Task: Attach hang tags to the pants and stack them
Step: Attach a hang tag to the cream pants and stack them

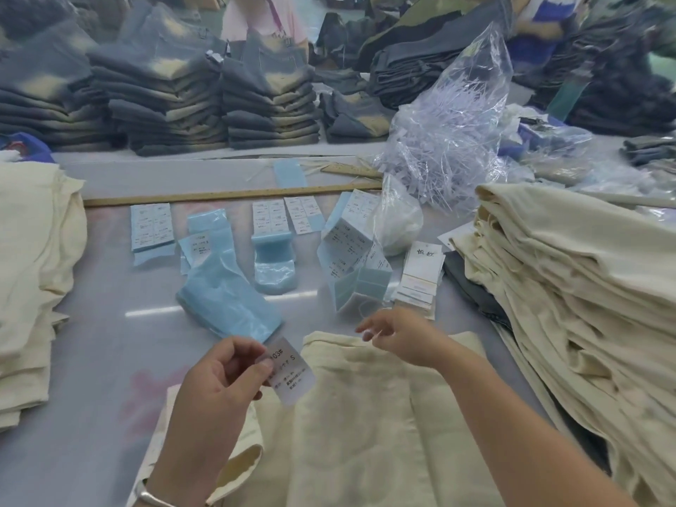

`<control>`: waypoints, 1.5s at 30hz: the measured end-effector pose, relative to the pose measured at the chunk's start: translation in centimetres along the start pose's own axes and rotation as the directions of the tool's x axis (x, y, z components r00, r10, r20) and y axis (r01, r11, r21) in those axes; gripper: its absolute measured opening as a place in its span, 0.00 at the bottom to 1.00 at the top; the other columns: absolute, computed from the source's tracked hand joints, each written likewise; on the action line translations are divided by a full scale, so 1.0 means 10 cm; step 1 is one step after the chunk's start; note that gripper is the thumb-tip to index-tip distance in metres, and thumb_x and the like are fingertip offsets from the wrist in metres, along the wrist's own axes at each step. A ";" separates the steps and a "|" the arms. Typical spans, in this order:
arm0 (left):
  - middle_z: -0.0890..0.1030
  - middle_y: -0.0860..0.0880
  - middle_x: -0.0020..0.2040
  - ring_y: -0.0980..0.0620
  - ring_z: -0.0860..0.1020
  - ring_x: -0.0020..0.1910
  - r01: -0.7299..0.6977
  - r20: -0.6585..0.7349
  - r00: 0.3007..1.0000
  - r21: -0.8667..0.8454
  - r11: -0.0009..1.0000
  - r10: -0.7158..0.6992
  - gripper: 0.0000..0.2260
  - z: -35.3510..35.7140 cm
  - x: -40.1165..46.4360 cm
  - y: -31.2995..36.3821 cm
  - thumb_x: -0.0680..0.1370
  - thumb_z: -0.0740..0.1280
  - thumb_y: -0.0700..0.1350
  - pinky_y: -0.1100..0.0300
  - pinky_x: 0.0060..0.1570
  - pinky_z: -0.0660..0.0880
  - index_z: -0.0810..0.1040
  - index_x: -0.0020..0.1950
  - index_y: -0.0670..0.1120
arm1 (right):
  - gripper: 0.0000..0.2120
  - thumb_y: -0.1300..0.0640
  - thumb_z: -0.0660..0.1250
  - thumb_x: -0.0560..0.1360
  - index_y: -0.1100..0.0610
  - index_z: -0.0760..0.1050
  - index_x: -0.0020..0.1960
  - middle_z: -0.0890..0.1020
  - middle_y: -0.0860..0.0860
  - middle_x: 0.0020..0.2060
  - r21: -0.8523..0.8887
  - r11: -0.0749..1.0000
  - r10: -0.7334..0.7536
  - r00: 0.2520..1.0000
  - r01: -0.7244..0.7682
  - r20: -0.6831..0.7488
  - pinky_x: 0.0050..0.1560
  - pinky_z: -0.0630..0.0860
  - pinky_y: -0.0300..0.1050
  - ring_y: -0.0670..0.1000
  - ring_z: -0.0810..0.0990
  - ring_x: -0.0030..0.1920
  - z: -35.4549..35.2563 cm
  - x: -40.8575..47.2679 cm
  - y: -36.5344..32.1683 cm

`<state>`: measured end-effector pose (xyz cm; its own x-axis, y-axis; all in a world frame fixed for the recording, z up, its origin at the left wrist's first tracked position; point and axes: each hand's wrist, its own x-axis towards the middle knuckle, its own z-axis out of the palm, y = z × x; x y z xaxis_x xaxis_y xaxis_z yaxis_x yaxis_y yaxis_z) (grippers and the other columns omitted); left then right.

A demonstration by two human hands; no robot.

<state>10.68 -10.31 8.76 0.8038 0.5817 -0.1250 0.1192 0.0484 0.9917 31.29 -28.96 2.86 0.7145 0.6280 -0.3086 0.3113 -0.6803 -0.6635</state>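
Note:
A cream pair of pants point(365, 415) lies flat on the table in front of me. My left hand point(216, 382) pinches a white size sticker point(290, 371) printed with an S, held above the pants' left side. My right hand point(398, 338) hovers over the pants' top edge with fingers loosely spread and nothing in it, just short of a fanned pile of white hang tags point(420, 279). Blue-backed sticker sheets point(226, 305) lie spread across the middle of the table.
A tall stack of cream pants point(570, 294) stands at the right and another cream stack point(29, 287) at the left. A wooden ruler point(219, 195) crosses the table. A clear bag of plastic tag fasteners point(450, 140) sits behind. Grey jeans stacks point(175, 100) line the back.

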 end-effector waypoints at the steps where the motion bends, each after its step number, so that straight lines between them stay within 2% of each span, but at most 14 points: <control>1: 0.82 0.49 0.33 0.58 0.76 0.29 0.005 -0.001 1.000 0.004 1.000 -0.005 0.04 0.04 0.02 -0.02 0.75 0.67 0.30 0.69 0.30 0.72 0.78 0.45 0.38 | 0.17 0.63 0.64 0.73 0.42 0.82 0.49 0.84 0.45 0.47 -0.041 0.999 -0.008 0.999 0.007 -0.031 0.54 0.78 0.48 0.45 0.81 0.48 -0.03 0.02 0.07; 3: 0.82 0.49 0.32 0.58 0.76 0.28 0.019 -0.004 1.000 0.014 1.000 -0.019 0.04 0.10 0.06 -0.04 0.75 0.66 0.29 0.69 0.29 0.72 0.78 0.45 0.37 | 0.19 0.65 0.62 0.72 0.42 0.83 0.43 0.84 0.45 0.48 0.059 0.998 0.044 0.974 -0.032 -0.223 0.53 0.76 0.47 0.46 0.80 0.49 -0.16 0.06 0.21; 5: 0.82 0.49 0.31 0.58 0.75 0.27 0.033 -0.019 0.999 0.013 0.999 -0.033 0.05 0.16 0.10 -0.07 0.75 0.67 0.29 0.69 0.29 0.72 0.77 0.44 0.38 | 0.19 0.68 0.62 0.71 0.44 0.82 0.39 0.85 0.46 0.44 0.204 0.977 0.161 0.860 -0.068 -0.484 0.46 0.74 0.43 0.47 0.80 0.44 -0.38 0.12 0.42; 8: 0.82 0.49 0.31 0.58 0.76 0.27 0.046 -0.042 0.998 0.008 0.999 -0.045 0.06 0.24 0.17 -0.13 0.75 0.66 0.28 0.68 0.28 0.72 0.77 0.44 0.38 | 0.13 0.67 0.64 0.73 0.55 0.82 0.52 0.84 0.53 0.52 0.121 0.975 0.220 0.741 -0.186 -0.635 0.49 0.71 0.41 0.52 0.80 0.50 -0.62 0.29 0.76; 11: 0.82 0.48 0.31 0.57 0.76 0.27 0.057 -0.046 0.997 0.025 0.998 -0.056 0.07 0.32 0.22 -0.22 0.75 0.66 0.27 0.68 0.28 0.72 0.77 0.43 0.39 | 0.17 0.64 0.67 0.75 0.60 0.76 0.63 0.78 0.54 0.62 -0.036 0.978 0.157 0.833 -0.207 -0.531 0.56 0.69 0.43 0.56 0.77 0.60 -0.67 0.51 0.99; 15: 0.82 0.47 0.30 0.56 0.76 0.26 0.100 -0.025 0.995 0.047 0.994 -0.099 0.09 0.38 0.28 -0.33 0.74 0.65 0.25 0.68 0.26 0.72 0.77 0.42 0.38 | 0.19 0.59 0.70 0.74 0.60 0.74 0.64 0.77 0.54 0.63 -0.139 0.973 0.091 0.865 -0.182 -0.493 0.59 0.68 0.44 0.55 0.74 0.63 -0.67 0.80 1.10; 18: 0.82 0.46 0.30 0.55 0.76 0.26 0.113 -0.024 0.993 0.045 0.993 -0.112 0.09 0.44 0.35 -0.37 0.74 0.65 0.25 0.68 0.26 0.71 0.77 0.41 0.38 | 0.16 0.50 0.71 0.73 0.57 0.76 0.57 0.79 0.51 0.56 -0.264 0.941 0.071 0.887 -0.211 -0.457 0.53 0.70 0.47 0.56 0.76 0.58 -0.68 0.97 1.09; 22: 0.82 0.47 0.31 0.57 0.76 0.27 0.135 0.045 0.989 0.079 0.988 -0.139 0.09 0.75 0.51 -0.43 0.74 0.66 0.26 0.67 0.27 0.72 0.77 0.42 0.39 | 0.13 0.49 0.71 0.73 0.56 0.71 0.41 0.77 0.52 0.50 -0.182 0.957 0.108 0.859 -0.226 -0.501 0.46 0.69 0.48 0.56 0.75 0.53 -0.72 1.18 1.08; 24: 0.82 0.47 0.32 0.57 0.77 0.29 0.151 0.089 0.983 0.102 0.983 -0.160 0.08 0.98 0.63 -0.45 0.74 0.68 0.28 0.68 0.28 0.72 0.78 0.41 0.40 | 0.12 0.51 0.70 0.75 0.59 0.74 0.47 0.73 0.55 0.61 -0.202 0.948 0.112 0.850 -0.247 -0.515 0.54 0.70 0.49 0.57 0.71 0.62 -0.78 1.31 1.12; 27: 0.81 0.50 0.32 0.59 0.76 0.30 0.146 0.148 0.975 0.124 0.981 -0.164 0.07 1.34 0.82 -0.44 0.74 0.68 0.30 0.69 0.30 0.72 0.78 0.40 0.41 | 0.31 0.48 0.71 0.74 0.60 0.65 0.70 0.65 0.57 0.71 -0.231 0.929 0.161 0.876 -0.291 -0.456 0.68 0.66 0.52 0.58 0.64 0.71 -0.96 1.46 1.17; 29: 0.80 0.50 0.32 0.59 0.76 0.30 0.137 0.173 0.972 0.137 0.981 -0.160 0.07 1.54 0.91 -0.42 0.74 0.69 0.32 0.69 0.32 0.72 0.78 0.40 0.42 | 0.39 0.44 0.72 0.71 0.58 0.60 0.73 0.69 0.57 0.70 -0.266 0.905 0.202 0.887 -0.331 -0.415 0.68 0.66 0.52 0.58 0.66 0.70 -1.08 1.55 1.18; 36: 0.80 0.49 0.34 0.60 0.76 0.31 0.161 0.196 0.964 0.114 0.980 -0.181 0.07 1.82 1.05 -0.43 0.73 0.69 0.32 0.70 0.31 0.71 0.78 0.39 0.43 | 0.33 0.36 0.71 0.68 0.59 0.70 0.62 0.72 0.58 0.59 -0.447 0.830 0.140 0.901 -0.333 -0.411 0.60 0.68 0.51 0.59 0.69 0.61 -1.16 1.64 1.27; 43: 0.81 0.51 0.34 0.59 0.77 0.33 0.171 0.196 0.961 0.123 0.978 -0.193 0.06 1.78 1.11 -0.44 0.74 0.69 0.34 0.70 0.32 0.72 0.78 0.40 0.44 | 0.28 0.37 0.69 0.70 0.58 0.74 0.58 0.73 0.55 0.58 -0.478 0.833 0.068 0.908 -0.279 -0.413 0.60 0.68 0.50 0.57 0.69 0.61 -1.13 1.64 1.35; 45: 0.81 0.50 0.34 0.59 0.76 0.33 0.175 0.201 0.960 0.120 0.977 -0.196 0.06 1.76 1.10 -0.45 0.74 0.69 0.34 0.70 0.32 0.71 0.78 0.40 0.44 | 0.31 0.37 0.69 0.71 0.57 0.72 0.64 0.73 0.55 0.62 -0.459 0.847 0.062 0.906 -0.270 -0.419 0.62 0.67 0.50 0.57 0.69 0.63 -1.12 1.63 1.36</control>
<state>29.26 -18.39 2.39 0.8650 0.3858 -0.3209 0.3270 0.0517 0.9436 54.17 -32.21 -3.62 0.9290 0.3685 -0.0348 0.3582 -0.9188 -0.1658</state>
